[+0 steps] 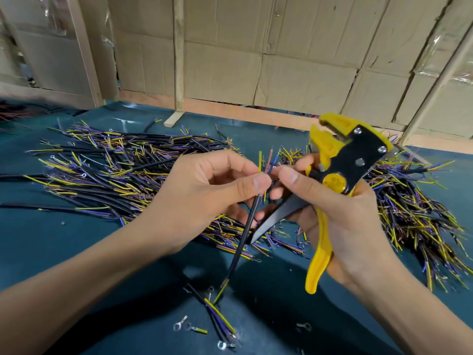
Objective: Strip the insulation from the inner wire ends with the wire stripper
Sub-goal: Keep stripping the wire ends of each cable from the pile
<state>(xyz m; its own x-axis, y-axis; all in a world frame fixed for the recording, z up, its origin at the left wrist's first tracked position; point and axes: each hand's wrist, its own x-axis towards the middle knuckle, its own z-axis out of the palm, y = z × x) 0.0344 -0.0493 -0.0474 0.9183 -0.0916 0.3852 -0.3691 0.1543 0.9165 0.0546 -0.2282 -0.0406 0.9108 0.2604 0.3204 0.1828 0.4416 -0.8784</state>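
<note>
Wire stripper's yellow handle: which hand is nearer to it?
Right. The right hand grips the wire stripper by its yellow handle; the left hand is apart to its left, pinching the black cable.

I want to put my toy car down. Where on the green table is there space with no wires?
Bare green table shows at the near left, between the left forearm and the big wire pile. Another bare strip lies at the far left behind that pile. The middle and right are crowded with wire piles, and loose ring terminals dot the near middle.
</note>
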